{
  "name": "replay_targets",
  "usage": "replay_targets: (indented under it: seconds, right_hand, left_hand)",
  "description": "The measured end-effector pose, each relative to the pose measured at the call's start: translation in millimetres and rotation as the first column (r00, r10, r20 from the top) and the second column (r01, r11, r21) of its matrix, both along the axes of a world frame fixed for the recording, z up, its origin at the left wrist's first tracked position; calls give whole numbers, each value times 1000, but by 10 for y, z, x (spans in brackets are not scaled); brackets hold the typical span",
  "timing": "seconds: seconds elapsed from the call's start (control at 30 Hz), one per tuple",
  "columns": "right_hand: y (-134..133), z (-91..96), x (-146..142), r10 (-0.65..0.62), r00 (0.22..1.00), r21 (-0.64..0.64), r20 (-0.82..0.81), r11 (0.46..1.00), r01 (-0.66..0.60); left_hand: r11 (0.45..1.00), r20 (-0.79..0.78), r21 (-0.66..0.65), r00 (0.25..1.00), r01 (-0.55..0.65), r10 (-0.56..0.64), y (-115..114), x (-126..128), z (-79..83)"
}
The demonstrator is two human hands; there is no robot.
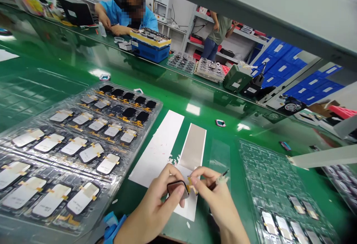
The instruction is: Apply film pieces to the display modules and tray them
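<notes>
My left hand (161,199) is closed around a small watch screen (177,189) with a dark rim and rounded corners, the thumb across its face. An orange flex cable (192,187) sticks out from the screen's right side. My right hand (213,192) pinches at this cable with thumb and forefinger. A thin dark-tipped tool (225,173), its exact kind unclear, lies held across the same hand and points up to the right. Beneath both hands is a white backing sheet (187,210), with a grey strip (193,145) on its far part.
On the left stands a clear tray (152,125) filled with many screens. Another clear tray (259,173) on the right holds several screens at its near end. A white paper strip (160,143) lies between. Across the bench a co-worker (152,19) sits behind a blue box (150,51).
</notes>
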State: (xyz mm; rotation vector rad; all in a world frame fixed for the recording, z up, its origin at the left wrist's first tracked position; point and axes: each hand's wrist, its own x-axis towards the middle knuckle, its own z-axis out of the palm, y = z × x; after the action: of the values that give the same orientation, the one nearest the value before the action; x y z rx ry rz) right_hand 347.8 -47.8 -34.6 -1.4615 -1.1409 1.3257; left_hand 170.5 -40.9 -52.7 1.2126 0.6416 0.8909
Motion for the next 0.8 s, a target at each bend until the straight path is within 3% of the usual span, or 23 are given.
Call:
replay_targets:
  seconds: [0.1,0.23,0.47,0.8]
  right_hand:
    - [-25,-47,-54,63,992,-6,-105,998,-64]
    - [-32,-86,-81,41,988,30,-147,999,-36]
    - [-47,-110,-56,45,997,1,-70,999,-46]
    - [-60,-116,-148,-42,999,76,-6,996,42]
  left_hand:
    - [999,12,-35,1000,-13,14,17,16,-44]
    - [998,-89,-22,995,-52,50,33,34,-50]
    - [999,-185,33,982,-38,44,22,51,-29]
    - [999,-174,-31,985,15,-20,0,1,8]
